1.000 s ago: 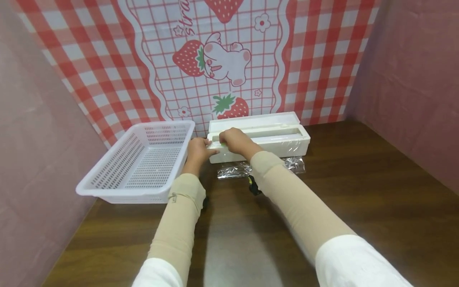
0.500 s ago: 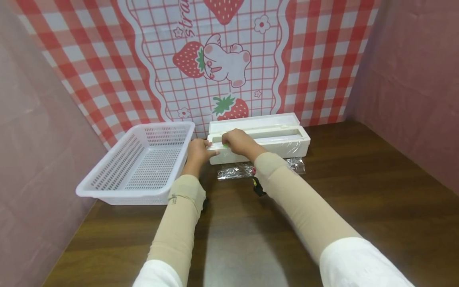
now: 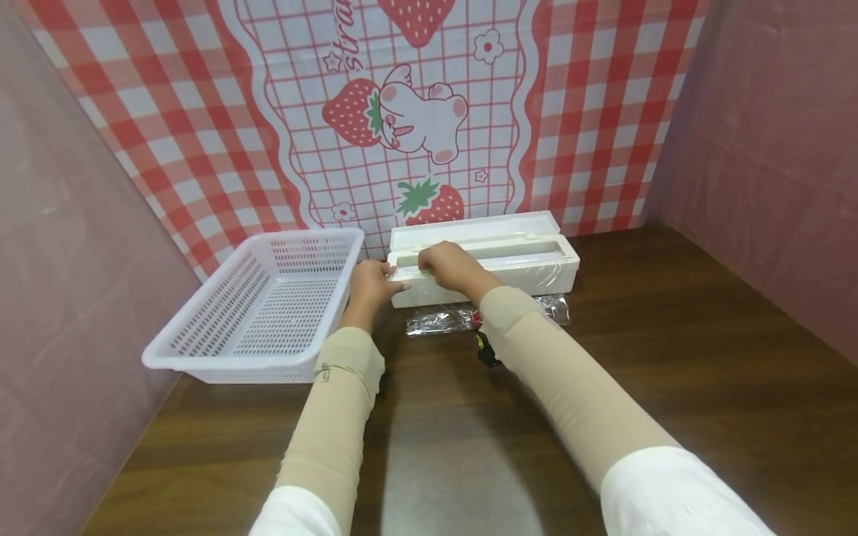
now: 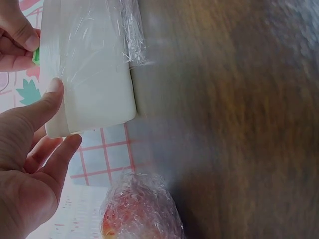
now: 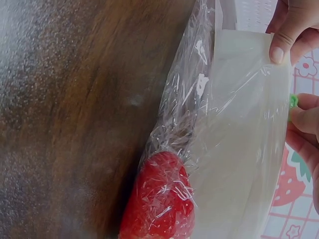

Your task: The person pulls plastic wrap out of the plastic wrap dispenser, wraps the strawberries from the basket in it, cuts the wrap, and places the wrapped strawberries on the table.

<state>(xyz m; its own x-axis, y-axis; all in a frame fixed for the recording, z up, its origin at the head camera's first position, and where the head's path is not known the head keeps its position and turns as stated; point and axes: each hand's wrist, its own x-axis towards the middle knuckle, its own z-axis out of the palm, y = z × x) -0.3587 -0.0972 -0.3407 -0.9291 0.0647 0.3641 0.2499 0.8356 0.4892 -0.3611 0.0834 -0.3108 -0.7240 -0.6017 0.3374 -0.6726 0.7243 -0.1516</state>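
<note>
A long white cling film dispenser (image 3: 553,277) stands against the back cloth, its lid (image 3: 476,228) raised. My left hand (image 3: 370,286) grips its left end, thumb on the front edge and fingers behind. With my right hand (image 3: 452,266) I pinch a small green slide cutter (image 5: 293,101) on the top edge, near the left end. Clear cling film (image 3: 439,321) hangs down the front onto the table. In the right wrist view a red, film-covered thing (image 5: 162,199) lies by the dispenser; my right forearm mostly hides it in the head view.
To the left stands a white perforated plastic basket (image 3: 234,359). Below my left hand, the left wrist view shows a red-and-yellow thing wrapped in film (image 4: 139,211). The wooden table (image 3: 670,357) extends right and towards me. Pink cloth walls (image 3: 764,149) close both sides.
My right hand has slid a little to the right along the dispenser's edge with the green cutter. The left hand keeps its place at the left end.
</note>
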